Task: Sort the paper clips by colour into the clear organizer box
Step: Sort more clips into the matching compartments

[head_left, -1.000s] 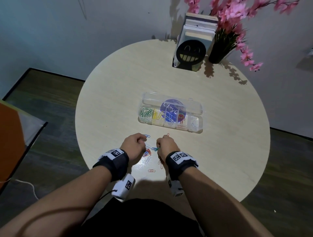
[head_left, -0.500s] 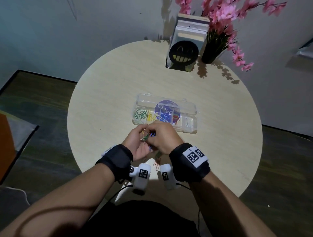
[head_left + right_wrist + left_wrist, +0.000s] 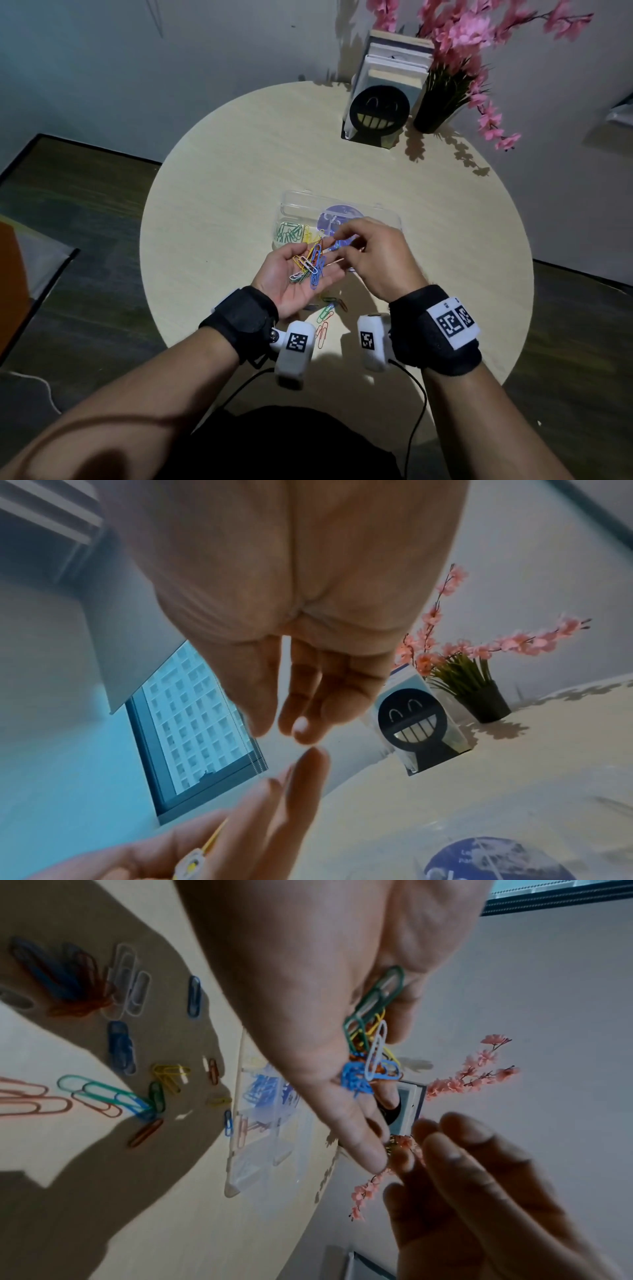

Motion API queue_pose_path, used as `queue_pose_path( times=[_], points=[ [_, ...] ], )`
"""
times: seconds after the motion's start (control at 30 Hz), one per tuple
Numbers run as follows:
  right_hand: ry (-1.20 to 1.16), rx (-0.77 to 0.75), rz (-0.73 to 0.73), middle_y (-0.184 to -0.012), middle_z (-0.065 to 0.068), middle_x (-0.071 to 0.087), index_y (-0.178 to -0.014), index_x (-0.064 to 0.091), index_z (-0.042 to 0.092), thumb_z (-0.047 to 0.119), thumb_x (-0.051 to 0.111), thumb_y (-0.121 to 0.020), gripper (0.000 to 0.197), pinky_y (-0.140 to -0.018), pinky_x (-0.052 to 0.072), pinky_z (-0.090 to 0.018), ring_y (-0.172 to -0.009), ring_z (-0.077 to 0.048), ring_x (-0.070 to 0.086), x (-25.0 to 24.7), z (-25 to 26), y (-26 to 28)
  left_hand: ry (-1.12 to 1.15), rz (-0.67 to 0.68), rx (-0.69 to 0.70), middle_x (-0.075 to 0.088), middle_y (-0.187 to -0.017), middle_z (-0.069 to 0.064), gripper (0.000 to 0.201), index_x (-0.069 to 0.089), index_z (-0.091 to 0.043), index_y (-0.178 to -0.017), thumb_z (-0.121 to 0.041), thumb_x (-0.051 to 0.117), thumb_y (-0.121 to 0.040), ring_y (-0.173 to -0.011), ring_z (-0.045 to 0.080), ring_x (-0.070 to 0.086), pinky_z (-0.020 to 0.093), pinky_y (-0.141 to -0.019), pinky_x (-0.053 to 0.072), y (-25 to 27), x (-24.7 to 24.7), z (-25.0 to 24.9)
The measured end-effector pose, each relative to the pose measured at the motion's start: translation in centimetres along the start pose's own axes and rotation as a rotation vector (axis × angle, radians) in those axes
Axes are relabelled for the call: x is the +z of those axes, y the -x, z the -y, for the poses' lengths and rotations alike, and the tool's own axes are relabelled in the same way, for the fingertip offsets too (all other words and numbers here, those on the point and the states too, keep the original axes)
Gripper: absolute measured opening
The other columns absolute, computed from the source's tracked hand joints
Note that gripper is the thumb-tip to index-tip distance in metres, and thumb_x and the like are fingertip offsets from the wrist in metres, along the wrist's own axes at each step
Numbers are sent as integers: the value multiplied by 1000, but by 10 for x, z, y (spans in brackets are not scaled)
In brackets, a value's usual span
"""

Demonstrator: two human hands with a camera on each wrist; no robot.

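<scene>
My left hand (image 3: 322, 274) is raised palm up, fingers nearly straight, and a small heap of mixed paper clips (image 3: 310, 265) lies in it. The left wrist view shows green, yellow, white and blue clips (image 3: 369, 1042) on that palm (image 3: 308, 1015). My right hand (image 3: 340, 246) hovers at the left fingertips, thumb and fingers curved close together; nothing shows between its fingertips (image 3: 304, 731). Behind both hands the clear organizer box (image 3: 387, 219) lies open, with green clips (image 3: 289, 233) and yellow clips (image 3: 310, 236) in its left compartments. Its other compartments are hidden by my hands. More loose clips (image 3: 327, 311) lie on the table below my wrists.
A black smiley bookend with books (image 3: 380, 113) and a dark vase of pink flowers (image 3: 435, 113) stand at the back of the round table (image 3: 222, 205). Beside them is the wall. The table's near edge (image 3: 191, 346) runs under my wrists.
Both hands lifted off the clip pile on the table. The left one turned palm up with a heap of clips, and the right moved over its fingertips.
</scene>
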State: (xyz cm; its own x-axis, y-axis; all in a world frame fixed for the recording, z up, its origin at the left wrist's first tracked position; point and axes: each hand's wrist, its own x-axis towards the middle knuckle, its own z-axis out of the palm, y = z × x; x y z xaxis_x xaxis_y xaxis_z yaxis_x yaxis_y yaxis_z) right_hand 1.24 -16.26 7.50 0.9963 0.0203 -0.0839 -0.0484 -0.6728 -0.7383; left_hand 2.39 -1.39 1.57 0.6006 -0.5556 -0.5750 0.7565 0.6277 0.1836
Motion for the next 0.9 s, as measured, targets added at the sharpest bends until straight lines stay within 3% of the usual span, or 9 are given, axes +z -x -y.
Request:
queue_pose_path(
  times=[0.07,0.17,0.27,0.37,0.53,0.67,0.77,0.8,0.9],
  points=[
    [62,-3,-19,-87,7,67,-82,68,28,4,64,-76,25,-72,48,-27,-74,-12,59,-2,-1,0,-12,3,-5,60,-123,26,45,61,3,-119,-22,32,-95,-102,37,66,49,-89,51,0,1,-1],
    [64,41,51,-88,7,70,-89,71,27,12,67,-79,19,-71,50,-28,-77,-11,62,3,5,4,28,7,7,66,-102,23,42,68,5,-103,-20,36,-90,-90,30,66,47,-87,52,1,5,0],
    [166,120,66,-83,13,63,-99,69,25,26,70,-81,18,-69,45,-24,-77,-8,58,10,12,5,74,6,10,62,-97,18,39,70,6,-98,-18,43,-85,-86,22,56,37,-98,42,-1,5,0],
    [220,195,39,-91,7,67,-101,66,25,29,69,-80,22,-76,51,-30,-86,-15,62,16,19,4,64,-8,22,64,-89,15,37,72,3,-90,-19,43,-84,-81,21,59,32,-82,50,-2,6,1],
    [197,234,44,-99,-3,69,-103,61,21,17,68,-78,26,-78,53,-34,-91,-22,64,30,20,-1,82,-20,37,63,-87,15,32,68,1,-89,-19,43,-83,-76,23,61,32,-74,50,-1,7,2],
    [55,269,47,-79,5,64,-94,62,20,8,66,-77,21,-67,44,-23,-72,-12,59,29,16,-5,80,6,20,67,-102,22,41,59,3,-112,-20,37,-86,-83,29,69,34,-67,58,1,11,1],
    [-121,311,37,-60,12,56,-74,57,25,1,68,-76,27,-59,46,-21,-51,2,52,20,13,-6,64,18,18,51,-137,23,53,46,2,-135,-20,35,-88,-117,32,58,43,-86,55,-1,8,-1],
    [-156,324,31,-56,12,55,-69,55,25,1,69,-77,29,-59,49,-24,-50,0,52,17,10,-7,57,20,19,51,-137,23,53,45,1,-136,-20,34,-89,-119,32,56,44,-87,55,-1,7,-2],
    [-147,336,22,-54,6,55,-68,59,21,5,70,-75,21,-62,50,-34,-56,-15,53,13,3,-10,31,31,2,65,-115,24,45,57,0,-124,-20,34,-92,-103,32,67,46,-81,57,-5,6,-4]
  ],
)
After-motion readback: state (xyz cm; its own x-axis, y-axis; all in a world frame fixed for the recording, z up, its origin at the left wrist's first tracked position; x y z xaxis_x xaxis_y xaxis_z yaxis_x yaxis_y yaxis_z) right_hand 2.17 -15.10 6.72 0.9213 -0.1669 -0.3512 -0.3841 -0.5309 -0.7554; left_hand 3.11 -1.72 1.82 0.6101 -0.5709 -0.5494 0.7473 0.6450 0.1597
